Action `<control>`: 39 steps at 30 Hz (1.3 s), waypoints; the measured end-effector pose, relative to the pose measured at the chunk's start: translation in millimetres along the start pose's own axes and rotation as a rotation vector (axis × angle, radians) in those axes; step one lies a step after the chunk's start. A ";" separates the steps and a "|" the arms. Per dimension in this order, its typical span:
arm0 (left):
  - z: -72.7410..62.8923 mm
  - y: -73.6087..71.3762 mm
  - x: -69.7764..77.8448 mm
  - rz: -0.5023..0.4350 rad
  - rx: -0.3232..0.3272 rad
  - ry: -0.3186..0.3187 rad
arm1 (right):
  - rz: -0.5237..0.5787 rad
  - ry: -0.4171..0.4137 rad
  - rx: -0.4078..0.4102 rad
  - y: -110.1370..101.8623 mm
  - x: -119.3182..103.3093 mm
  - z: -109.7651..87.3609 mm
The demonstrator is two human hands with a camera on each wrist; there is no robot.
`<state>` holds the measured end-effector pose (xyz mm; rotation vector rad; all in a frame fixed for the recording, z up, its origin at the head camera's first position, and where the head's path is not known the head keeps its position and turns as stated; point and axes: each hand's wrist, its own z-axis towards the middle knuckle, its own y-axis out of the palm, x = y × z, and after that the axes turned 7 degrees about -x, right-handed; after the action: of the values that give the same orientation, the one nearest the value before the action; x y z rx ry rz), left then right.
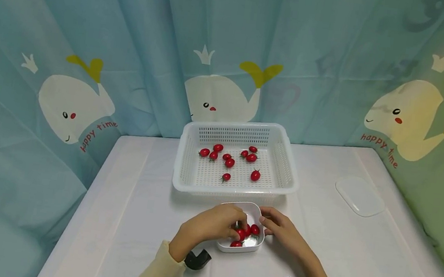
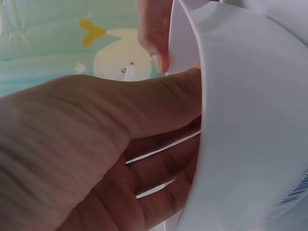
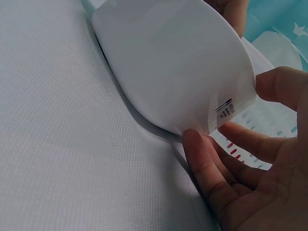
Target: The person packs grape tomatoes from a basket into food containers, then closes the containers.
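Observation:
A small white container (image 1: 239, 250) stands on the table with several cherry tomatoes (image 1: 254, 230) inside. My left hand (image 1: 221, 222) reaches over its left side, thumb and fingers curled round a cherry tomato (image 1: 240, 234). The left wrist view shows that hand (image 2: 120, 106) dipping past the rim, its fingertips hidden behind the container wall (image 2: 250, 110). My right hand (image 1: 284, 234) grips the container's right side. In the right wrist view its thumb (image 3: 276, 84) lies at the rim and the other fingers sit lower, against the wall near a printed label (image 3: 224, 109).
Behind the container stands a white slotted basket (image 1: 234, 192) holding several cherry tomatoes (image 1: 255, 175). A translucent lid (image 1: 359, 196) lies flat at the right. A blue curtain (image 1: 142, 45) with whale prints hangs along the table's back edge. Black wrist devices (image 1: 198, 259) sit on both wrists.

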<state>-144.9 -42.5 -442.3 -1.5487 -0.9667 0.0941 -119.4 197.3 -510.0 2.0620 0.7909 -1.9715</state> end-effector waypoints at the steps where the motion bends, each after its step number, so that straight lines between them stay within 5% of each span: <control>1: 0.3 0.2 -0.2 0.007 -0.002 -0.003 | -0.001 -0.001 -0.001 -0.1 0.0 -0.1; 25: -0.8 4.3 0.5 0.029 0.008 -0.046 | 0.006 -0.001 0.001 0.5 -0.4 -0.5; 39: -4.3 2.6 1.9 0.105 0.039 -0.109 | 0.011 0.087 0.066 9.1 -14.6 -5.5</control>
<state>-139.9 -44.5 -442.5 -1.5704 -0.9626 0.2722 -109.9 188.6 -497.4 2.1977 0.7391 -1.9388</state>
